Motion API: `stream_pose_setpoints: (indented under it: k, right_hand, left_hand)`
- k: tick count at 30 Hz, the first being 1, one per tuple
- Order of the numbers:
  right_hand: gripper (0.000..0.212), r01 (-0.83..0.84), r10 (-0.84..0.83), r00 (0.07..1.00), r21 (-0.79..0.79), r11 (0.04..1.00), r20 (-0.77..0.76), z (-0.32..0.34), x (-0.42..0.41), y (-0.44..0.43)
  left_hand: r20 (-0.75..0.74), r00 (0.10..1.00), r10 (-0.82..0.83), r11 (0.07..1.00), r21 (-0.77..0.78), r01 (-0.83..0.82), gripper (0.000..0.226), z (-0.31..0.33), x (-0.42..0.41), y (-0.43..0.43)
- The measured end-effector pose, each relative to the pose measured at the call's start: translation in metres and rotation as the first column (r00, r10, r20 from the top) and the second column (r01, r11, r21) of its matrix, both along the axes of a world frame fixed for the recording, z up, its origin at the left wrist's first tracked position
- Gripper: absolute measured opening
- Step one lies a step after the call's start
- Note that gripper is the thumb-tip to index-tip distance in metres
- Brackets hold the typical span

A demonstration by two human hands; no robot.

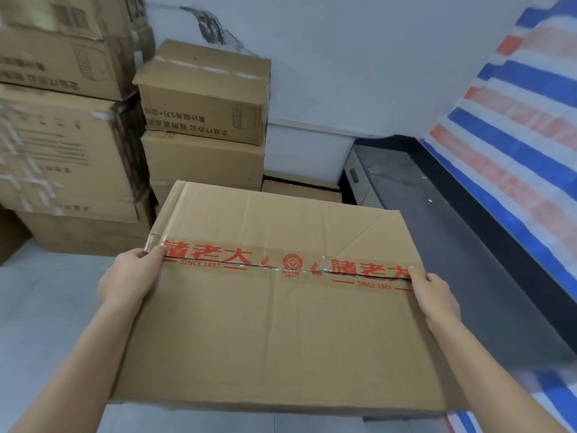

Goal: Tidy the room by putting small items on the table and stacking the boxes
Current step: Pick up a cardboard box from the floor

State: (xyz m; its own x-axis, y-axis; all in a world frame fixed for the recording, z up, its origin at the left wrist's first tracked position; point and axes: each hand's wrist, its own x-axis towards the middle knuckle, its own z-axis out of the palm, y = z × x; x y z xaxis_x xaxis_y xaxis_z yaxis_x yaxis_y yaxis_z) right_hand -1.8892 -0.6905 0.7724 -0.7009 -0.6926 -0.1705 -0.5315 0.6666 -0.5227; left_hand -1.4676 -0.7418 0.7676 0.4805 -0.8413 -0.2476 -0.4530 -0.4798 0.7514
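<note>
Storeroom: stacked cardboard boxes [71, 145], striped tarpaulin [515, 126]

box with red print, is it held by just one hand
No, the left hand and right hand each grip a side of the box.

A blue, white and orange striped tarp [515, 135] hangs right of the right hand [437, 298]. Beyond it and the left hand [131, 276] a white bin [307, 154] sits against the pale wall [359, 57], a dark low cabinet [437, 214] just beside it.
</note>
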Motion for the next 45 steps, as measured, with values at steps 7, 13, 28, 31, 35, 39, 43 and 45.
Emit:
stream_pose_setpoints:
  k: [7, 13, 28, 31, 35, 39, 43, 45]
  right_hand:
    - [0.048, 0.103, -0.101, 0.993, -0.036, 0.994, 0.067, -0.020, -0.078, -0.062]
    - [0.048, 0.084, -0.073, 0.986, -0.073, 0.994, 0.148, -0.021, -0.143, -0.145]
    - [0.046, -0.173, 0.167, 0.983, -0.086, 0.981, -0.074, 0.026, -0.207, -0.319]
    - [0.047, -0.147, 0.143, 0.988, -0.059, 0.987, -0.063, 0.020, -0.215, -0.341]
    - [0.052, -0.064, 0.065, 0.998, -0.053, 0.997, 0.015, 0.016, -0.226, -0.366]
    - [0.061, 0.044, -0.038, 0.995, -0.069, 0.997, 0.095, -0.001, -0.231, -0.377]
    - [0.062, 0.128, -0.122, 0.987, -0.049, 0.991, 0.106, -0.010, -0.219, -0.405]
    - [0.062, 0.135, -0.130, 0.987, -0.050, 0.990, 0.089, -0.008, -0.213, -0.428]
  left_hand:
    - [0.073, 0.996, -0.060, 0.998, 0.005, 0.060, 0.047, 0.001, -0.090, -0.095]
    - [0.082, 0.996, 0.019, 1.000, -0.021, -0.017, 0.049, 0.000, -0.154, -0.158]
    - [-0.391, 0.882, 0.264, 0.925, -0.158, -0.347, 0.023, -0.022, -0.219, -0.233]
    - [-0.340, 0.908, 0.243, 0.940, -0.147, -0.306, 0.039, -0.023, -0.224, -0.271]
    - [-0.244, 0.959, 0.146, 0.967, -0.169, -0.190, 0.046, -0.012, -0.232, -0.337]
    - [-0.174, 0.985, 0.014, 0.979, -0.200, -0.050, 0.054, 0.004, -0.242, -0.394]
    - [-0.159, 0.984, -0.085, 0.979, -0.195, 0.053, 0.070, 0.013, -0.246, -0.451]
    - [-0.160, 0.983, -0.086, 0.983, -0.173, 0.057, 0.065, 0.008, -0.242, -0.476]
